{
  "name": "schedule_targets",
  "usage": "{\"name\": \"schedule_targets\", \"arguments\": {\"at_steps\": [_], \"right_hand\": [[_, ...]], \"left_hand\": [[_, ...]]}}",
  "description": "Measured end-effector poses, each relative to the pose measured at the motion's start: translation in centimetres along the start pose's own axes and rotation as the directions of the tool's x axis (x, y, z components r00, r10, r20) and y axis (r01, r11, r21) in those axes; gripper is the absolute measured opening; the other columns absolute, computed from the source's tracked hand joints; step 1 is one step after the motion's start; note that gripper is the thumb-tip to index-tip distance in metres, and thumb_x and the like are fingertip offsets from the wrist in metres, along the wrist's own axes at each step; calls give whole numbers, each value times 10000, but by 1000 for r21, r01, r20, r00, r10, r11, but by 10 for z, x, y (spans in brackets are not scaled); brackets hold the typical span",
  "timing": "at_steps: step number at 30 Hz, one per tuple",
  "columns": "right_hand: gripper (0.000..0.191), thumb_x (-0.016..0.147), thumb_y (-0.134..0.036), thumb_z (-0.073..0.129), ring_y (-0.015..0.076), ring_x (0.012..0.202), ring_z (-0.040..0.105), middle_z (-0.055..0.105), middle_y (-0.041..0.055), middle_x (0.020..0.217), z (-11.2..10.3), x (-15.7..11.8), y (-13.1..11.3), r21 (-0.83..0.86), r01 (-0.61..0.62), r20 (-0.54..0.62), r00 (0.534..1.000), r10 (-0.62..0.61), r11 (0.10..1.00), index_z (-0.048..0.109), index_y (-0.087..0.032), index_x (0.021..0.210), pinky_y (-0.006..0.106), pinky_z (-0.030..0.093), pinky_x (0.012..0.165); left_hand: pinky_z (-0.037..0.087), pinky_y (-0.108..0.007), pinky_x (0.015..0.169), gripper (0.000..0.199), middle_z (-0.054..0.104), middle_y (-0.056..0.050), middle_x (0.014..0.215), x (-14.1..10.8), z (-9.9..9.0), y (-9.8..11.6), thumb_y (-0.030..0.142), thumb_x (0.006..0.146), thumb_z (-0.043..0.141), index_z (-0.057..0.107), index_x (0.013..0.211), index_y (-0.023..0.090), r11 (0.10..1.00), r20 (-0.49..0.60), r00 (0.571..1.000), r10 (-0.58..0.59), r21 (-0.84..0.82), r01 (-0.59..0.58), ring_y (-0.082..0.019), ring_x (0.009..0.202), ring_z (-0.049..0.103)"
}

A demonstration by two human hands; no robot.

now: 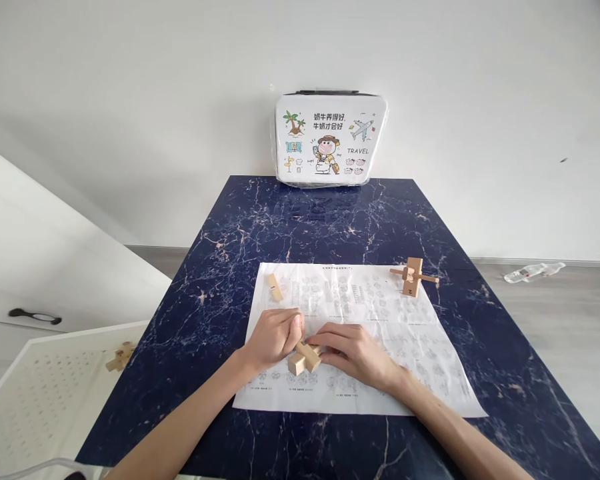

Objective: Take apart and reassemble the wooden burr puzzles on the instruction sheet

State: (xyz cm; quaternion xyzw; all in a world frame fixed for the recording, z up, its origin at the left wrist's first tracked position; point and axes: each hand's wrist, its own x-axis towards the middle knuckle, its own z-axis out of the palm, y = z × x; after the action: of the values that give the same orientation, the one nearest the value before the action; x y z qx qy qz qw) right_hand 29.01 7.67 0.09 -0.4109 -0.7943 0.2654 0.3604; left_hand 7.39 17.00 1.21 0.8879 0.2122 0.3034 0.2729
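Note:
A partly joined wooden burr puzzle (307,360) of crossed, pale notched bars is held low over a printed paper sheet (405,393). My left hand (276,338) is closed at its upper left side, and the fingertips are partly hidden behind the fist. From the right, my right hand (363,355) grips the bars between thumb and fingers. One loose wooden bar (275,288) with a small dark mark lies on the sheet beyond my left hand. At the sheet's far right corner is another wooden puzzle (411,277), a block marked 2 with a thin rod through it.
The dark blue marbled table (305,230) meets a white wall. Against that wall stands a white cartoon-printed case (330,137) in clear wrap. Left of the table, a white perforated basket (45,380) holds more wooden pieces (121,357). Clear plastic packaging (534,271) lies on the floor at right.

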Motion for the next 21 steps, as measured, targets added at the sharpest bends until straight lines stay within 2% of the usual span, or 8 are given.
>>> {"name": "schedule_targets", "arguments": {"at_steps": [5, 14, 21], "right_hand": [[279, 1105, -424, 587, 211, 826, 731, 773, 63, 1017, 1, -1, 3, -17, 36, 44, 998, -35, 999, 748, -241, 1240, 355, 603, 755], [368, 1093, -517, 560, 203, 835, 714, 756, 55, 991, -5, 4, -1, 79, 38, 141, 989, -49, 996, 787, -245, 1190, 350, 580, 784], [357, 1087, -514, 581, 196, 847, 686, 725, 60, 1018, -5, 2, 1, 9, 62, 183, 981, -62, 998, 809, -241, 1111, 342, 566, 775]], "left_hand": [[500, -294, 584, 512, 641, -4, 655, 0, -2, 1, 261, 1147, 245, 561, 746, 216, 1000, 9, 1000, 8, -23, -8, -143, 545, 591], [498, -308, 588, 517, 637, -11, 674, -2, -2, -2, 263, 1142, 259, 577, 738, 215, 997, 63, 997, 49, -65, -45, -148, 553, 575], [495, -302, 604, 540, 629, -16, 665, 0, -3, 2, 310, 1151, 254, 574, 725, 219, 996, 95, 995, 35, -90, -27, -151, 554, 566]]}}
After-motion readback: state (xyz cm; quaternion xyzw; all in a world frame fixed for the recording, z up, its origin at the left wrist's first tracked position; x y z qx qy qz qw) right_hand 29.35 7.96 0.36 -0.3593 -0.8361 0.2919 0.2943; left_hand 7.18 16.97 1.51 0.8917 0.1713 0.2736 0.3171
